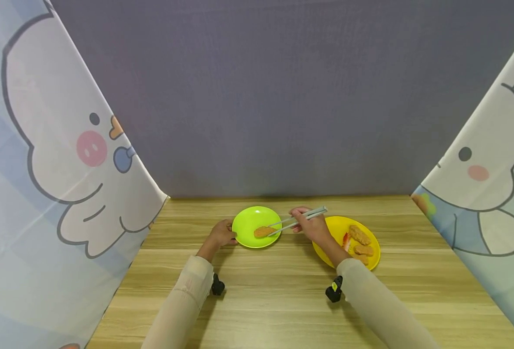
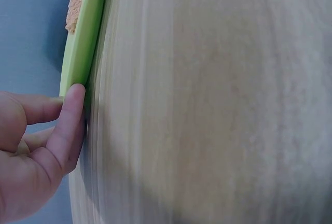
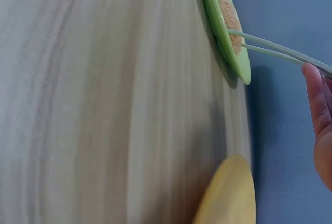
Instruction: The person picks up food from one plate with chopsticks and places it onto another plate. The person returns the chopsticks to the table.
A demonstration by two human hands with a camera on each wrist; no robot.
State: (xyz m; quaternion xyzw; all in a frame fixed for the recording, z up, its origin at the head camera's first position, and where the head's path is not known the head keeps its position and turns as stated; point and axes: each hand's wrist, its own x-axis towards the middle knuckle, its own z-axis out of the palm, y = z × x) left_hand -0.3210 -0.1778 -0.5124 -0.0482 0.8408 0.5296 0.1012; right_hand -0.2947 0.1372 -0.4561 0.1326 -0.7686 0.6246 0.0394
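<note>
A green plate (image 1: 250, 218) holds one brown fried piece (image 1: 263, 231). My left hand (image 1: 223, 233) pinches the plate's left rim between thumb and fingers, as the left wrist view also shows at the green rim (image 2: 85, 53). In my right hand (image 1: 311, 225) is a pair of pale chopsticks (image 1: 315, 212), their tips at the fried piece on the green plate. The right wrist view shows the tips against the piece (image 3: 228, 14); whether they grip it I cannot tell.
Right of the green plate, partly under my right forearm, lies a yellow plate (image 1: 335, 225) with several brown pieces (image 1: 360, 234) and a red-and-white piece (image 1: 346, 241). A grey wall (image 1: 257, 121) stands behind the wooden table (image 1: 274, 300), with printed cloths at both sides.
</note>
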